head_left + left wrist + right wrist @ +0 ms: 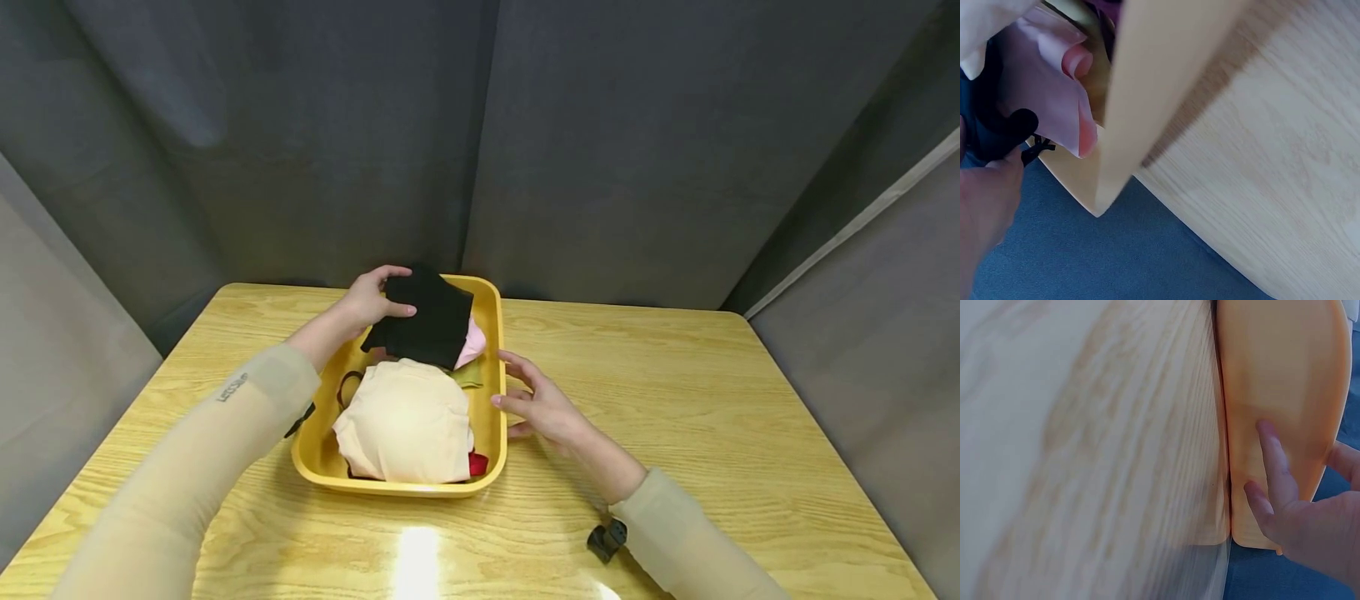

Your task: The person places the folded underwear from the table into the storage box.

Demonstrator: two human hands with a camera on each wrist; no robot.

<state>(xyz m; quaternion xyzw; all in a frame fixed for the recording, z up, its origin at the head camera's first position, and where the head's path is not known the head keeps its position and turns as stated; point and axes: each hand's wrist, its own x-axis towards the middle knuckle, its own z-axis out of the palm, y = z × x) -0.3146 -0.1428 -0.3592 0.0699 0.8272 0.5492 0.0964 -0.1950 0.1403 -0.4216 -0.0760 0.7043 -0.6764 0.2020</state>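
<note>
In the head view a yellow plastic tub (491, 467) stands on the table with clothes in it. My left hand (369, 300) is at its far left part and grips a piece of black clothing (431, 321) between thumb and fingers. The left wrist view shows this black cloth (991, 128) bunched in the hand beside pink cloth (1050, 75). A bulky cream garment (405, 425) fills the near half of the tub. My right hand (543, 404) touches the tub's right side, fingers spread on the outer wall (1279, 375) and thumb by the rim.
Pink cloth (471, 343), olive cloth (468, 373) and a red piece (477, 464) show around the cream garment. A wooden table (675, 400) carries the tub, with a dark grey curtain (600, 167) behind its far edge.
</note>
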